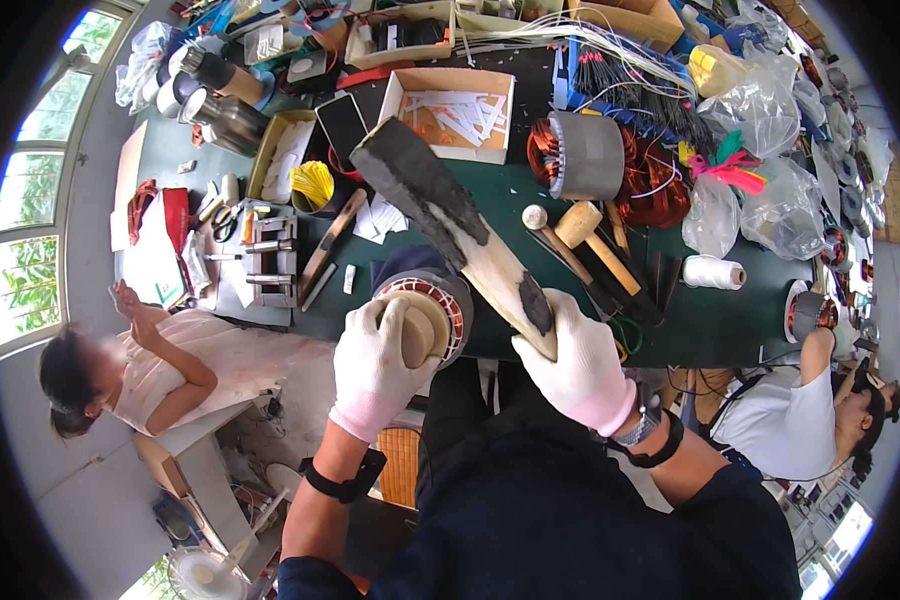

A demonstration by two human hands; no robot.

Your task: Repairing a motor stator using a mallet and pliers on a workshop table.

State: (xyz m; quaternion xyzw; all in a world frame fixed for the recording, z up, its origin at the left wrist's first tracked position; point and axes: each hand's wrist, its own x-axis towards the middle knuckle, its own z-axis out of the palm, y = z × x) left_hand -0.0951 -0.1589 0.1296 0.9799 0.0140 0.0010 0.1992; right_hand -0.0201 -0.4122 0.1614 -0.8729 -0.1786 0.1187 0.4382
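Here, right fingers [535, 372] around paddle [468, 238], left fingers [392, 325] on beige block [426, 336]

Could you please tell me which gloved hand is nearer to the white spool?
Right. The right hand sits left of the white spool; the left hand, farther left.

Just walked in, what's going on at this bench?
Hand work at the green table. The left gloved hand grips a round beige piece at the open end of a laced, wound ring. The right gloved hand holds a worn wooden bat, dark end pointing away. A wooden mallet and a larger wound core sit beyond, untouched.
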